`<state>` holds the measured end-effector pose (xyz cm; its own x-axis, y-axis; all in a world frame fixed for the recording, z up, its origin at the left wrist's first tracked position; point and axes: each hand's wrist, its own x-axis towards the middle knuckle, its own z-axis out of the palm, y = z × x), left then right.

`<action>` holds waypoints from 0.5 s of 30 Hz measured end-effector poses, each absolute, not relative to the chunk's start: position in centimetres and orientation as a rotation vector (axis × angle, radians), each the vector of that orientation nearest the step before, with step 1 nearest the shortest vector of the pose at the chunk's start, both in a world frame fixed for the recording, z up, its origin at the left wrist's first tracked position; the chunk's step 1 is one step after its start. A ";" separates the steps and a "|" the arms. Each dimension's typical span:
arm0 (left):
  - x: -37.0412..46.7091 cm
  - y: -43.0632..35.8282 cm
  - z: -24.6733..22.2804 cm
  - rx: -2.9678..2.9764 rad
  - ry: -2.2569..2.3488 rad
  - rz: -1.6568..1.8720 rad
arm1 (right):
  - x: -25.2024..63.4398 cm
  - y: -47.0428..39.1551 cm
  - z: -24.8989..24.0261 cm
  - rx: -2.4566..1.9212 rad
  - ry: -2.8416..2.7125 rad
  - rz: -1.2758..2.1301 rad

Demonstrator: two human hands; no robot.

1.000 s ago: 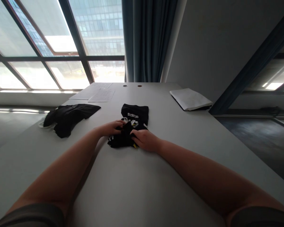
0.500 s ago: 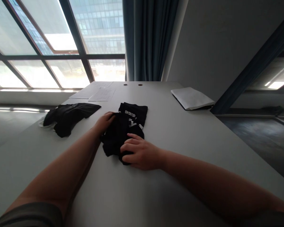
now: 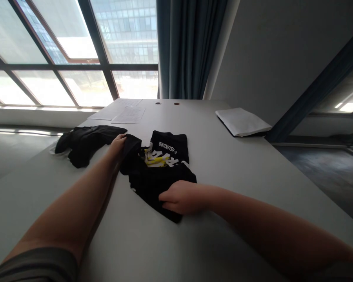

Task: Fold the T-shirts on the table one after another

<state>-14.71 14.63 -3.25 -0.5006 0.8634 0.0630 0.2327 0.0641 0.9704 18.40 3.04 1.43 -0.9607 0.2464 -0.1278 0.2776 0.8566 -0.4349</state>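
A black garment with white lettering and a yellow-and-white print (image 3: 170, 143) lies partly unfolded on the white table (image 3: 232, 168); whether it is a T-shirt I cannot tell. Pinched in my left hand (image 3: 117, 145) is its left edge, lifted a little off the tabletop. My right hand (image 3: 184, 197) grips the near part of the cloth at the lower right, fingers closed on it. Between the hands the fabric spreads in loose folds, and the print shows in the gap behind them.
Another dark garment (image 3: 86, 143) lies crumpled at the left, close to my left hand. Printed paper sheets (image 3: 128, 116) lie at the far left. A white folder-like item (image 3: 242, 122) rests at the right edge. Behind the table hangs a blue curtain (image 3: 188, 51).
My hands have moved apart, left hand further left and right hand to the right. The black garment has opened out between them, baring more lettering and the yellow print.
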 end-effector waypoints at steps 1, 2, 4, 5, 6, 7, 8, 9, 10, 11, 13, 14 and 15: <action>-14.9 14.7 -3.2 1.102 1.869 1.447 | 18.4 2.6 1.8 0.357 2.878 -0.750; -15.2 14.8 -3.2 1.114 1.932 1.438 | 18.3 2.2 2.1 0.275 2.780 -0.819; -15.6 14.8 -3.2 1.145 2.040 1.425 | 18.1 1.5 2.7 0.076 2.544 -1.012; -15.8 14.8 -3.2 1.191 2.106 1.393 | 17.9 1.2 3.0 -0.021 2.422 -1.113; -15.8 14.7 -3.2 1.263 2.180 1.335 | 17.8 1.1 3.3 -0.096 2.315 -1.207; -15.7 14.6 -3.2 1.353 2.256 1.249 | 17.7 1.1 3.5 -0.142 2.230 -1.295; -15.6 14.5 -3.2 1.447 2.325 1.144 | 17.7 1.1 3.7 -0.156 2.173 -1.376; -15.4 14.4 -3.3 1.533 2.380 1.036 | 17.7 1.3 3.9 -0.140 2.152 -1.442; -15.2 14.4 -3.3 1.605 2.410 0.946 | 17.8 1.4 3.9 -0.089 2.185 -1.487; -15.0 14.4 -3.4 1.665 2.411 0.893 | 17.9 1.6 3.8 -0.016 2.270 -1.508; -14.8 14.3 -3.5 1.829 2.347 0.854 | 18.1 2.1 3.1 0.183 2.583 -1.432; -14.7 14.3 -3.5 1.938 2.287 0.858 | 18.2 2.3 2.6 0.295 2.777 -1.307; -14.6 14.2 -3.5 2.055 2.213 0.874 | 18.2 2.6 1.9 0.400 2.952 -1.132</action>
